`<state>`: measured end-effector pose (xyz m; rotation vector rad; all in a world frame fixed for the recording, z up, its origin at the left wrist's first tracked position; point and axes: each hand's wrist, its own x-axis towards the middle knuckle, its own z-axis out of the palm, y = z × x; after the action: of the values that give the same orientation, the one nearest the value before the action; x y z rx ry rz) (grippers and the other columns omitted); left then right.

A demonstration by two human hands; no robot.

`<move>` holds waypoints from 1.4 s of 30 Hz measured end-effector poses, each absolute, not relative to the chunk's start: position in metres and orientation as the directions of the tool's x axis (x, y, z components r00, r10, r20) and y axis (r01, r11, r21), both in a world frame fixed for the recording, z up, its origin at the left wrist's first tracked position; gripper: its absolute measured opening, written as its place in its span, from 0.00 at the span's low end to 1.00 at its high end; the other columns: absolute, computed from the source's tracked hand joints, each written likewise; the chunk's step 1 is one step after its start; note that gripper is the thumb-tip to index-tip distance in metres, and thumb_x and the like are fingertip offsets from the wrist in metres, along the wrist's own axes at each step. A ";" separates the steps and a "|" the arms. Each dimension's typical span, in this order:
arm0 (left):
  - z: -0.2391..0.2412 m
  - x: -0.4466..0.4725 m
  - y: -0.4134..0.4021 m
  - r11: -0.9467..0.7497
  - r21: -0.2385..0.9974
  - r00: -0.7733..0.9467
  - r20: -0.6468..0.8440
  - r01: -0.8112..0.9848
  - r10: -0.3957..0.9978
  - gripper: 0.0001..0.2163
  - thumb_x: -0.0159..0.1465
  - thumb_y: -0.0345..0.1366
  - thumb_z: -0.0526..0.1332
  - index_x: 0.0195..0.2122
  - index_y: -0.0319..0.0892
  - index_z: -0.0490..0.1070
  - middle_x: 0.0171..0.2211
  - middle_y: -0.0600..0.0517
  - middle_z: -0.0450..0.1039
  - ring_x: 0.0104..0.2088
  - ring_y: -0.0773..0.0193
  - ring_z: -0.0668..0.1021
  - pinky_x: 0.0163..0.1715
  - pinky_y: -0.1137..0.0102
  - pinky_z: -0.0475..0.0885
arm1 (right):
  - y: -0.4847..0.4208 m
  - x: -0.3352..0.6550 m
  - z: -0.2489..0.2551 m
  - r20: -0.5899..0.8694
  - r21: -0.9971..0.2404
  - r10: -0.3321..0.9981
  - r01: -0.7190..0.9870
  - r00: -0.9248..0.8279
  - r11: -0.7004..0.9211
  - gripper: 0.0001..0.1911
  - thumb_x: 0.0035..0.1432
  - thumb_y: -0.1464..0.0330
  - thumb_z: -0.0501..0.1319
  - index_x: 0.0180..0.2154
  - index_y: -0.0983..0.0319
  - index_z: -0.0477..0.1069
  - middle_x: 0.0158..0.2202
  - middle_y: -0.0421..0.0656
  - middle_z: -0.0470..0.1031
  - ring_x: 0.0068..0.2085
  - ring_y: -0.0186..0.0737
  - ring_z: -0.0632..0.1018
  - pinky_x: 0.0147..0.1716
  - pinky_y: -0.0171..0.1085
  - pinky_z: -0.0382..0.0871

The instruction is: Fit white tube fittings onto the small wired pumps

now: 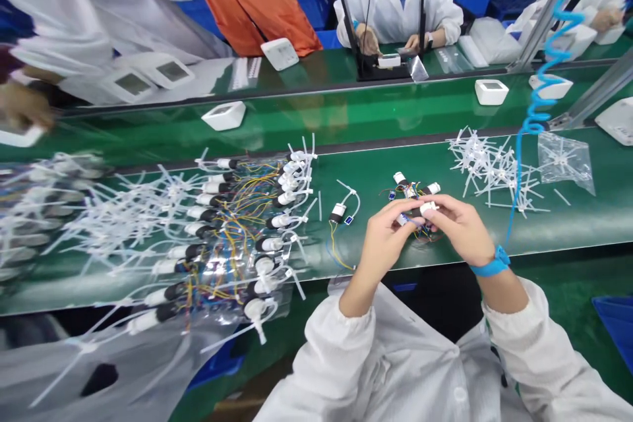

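Observation:
Both my hands meet over the near edge of the green bench [568,224]. My left hand [384,235] and my right hand [457,224] are closed together on one small wired part [426,209], a white and black cylinder with thin coloured wires. Two or three more such parts [413,186] lie just beyond my fingers. Another single one with a white tube and yellow wires [340,213] rests to the left. A blue band [492,264] circles my right wrist.
Many finished wired parts with white tubes [237,224] lie in rows on a clear bag at left. Loose white tube pieces [489,168] and a clear bag [566,159] lie at right. A blue coiled hose [546,66] hangs down. White housings [223,115] ride the belt; other people work opposite.

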<state>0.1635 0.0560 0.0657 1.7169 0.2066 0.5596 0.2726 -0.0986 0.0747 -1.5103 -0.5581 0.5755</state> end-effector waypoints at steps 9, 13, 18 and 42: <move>0.075 0.122 0.048 -0.193 0.960 0.738 0.279 -0.202 0.614 0.08 0.75 0.42 0.69 0.48 0.46 0.84 0.50 0.45 0.85 0.53 0.54 0.85 0.52 0.62 0.82 | -0.140 0.286 0.070 -0.063 -0.981 0.482 -0.144 0.874 0.133 0.19 0.63 0.49 0.76 0.47 0.55 0.84 0.42 0.44 0.85 0.38 0.43 0.85 0.37 0.42 0.85; 0.072 0.098 0.032 0.020 0.988 0.800 0.114 -0.155 0.589 0.13 0.74 0.48 0.70 0.48 0.44 0.82 0.46 0.46 0.85 0.41 0.58 0.87 0.44 0.64 0.84 | -0.157 0.280 0.068 -0.089 -0.966 0.456 -0.188 0.885 0.176 0.17 0.64 0.52 0.77 0.46 0.55 0.84 0.42 0.43 0.84 0.42 0.45 0.86 0.45 0.47 0.88; 0.054 0.097 0.015 0.116 0.985 0.901 0.068 -0.129 0.428 0.18 0.76 0.54 0.65 0.47 0.44 0.80 0.50 0.41 0.83 0.48 0.54 0.86 0.47 0.62 0.83 | -0.158 0.272 0.062 -0.135 -0.940 0.499 -0.270 0.856 0.208 0.18 0.65 0.49 0.76 0.45 0.55 0.82 0.40 0.43 0.85 0.45 0.48 0.88 0.52 0.53 0.88; 0.018 0.120 -0.009 0.325 0.910 0.875 0.077 -0.258 0.478 0.28 0.73 0.68 0.59 0.39 0.44 0.73 0.76 0.38 0.66 0.48 0.55 0.84 0.48 0.59 0.81 | -0.128 0.265 0.051 -0.142 -0.881 0.516 -0.345 0.845 0.324 0.24 0.69 0.39 0.66 0.44 0.51 0.68 0.35 0.37 0.79 0.47 0.46 0.89 0.51 0.46 0.88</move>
<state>0.1197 -0.0094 0.0181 1.1436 0.2209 0.4875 0.2652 -0.1276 0.0513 -1.1052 -0.1761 0.5686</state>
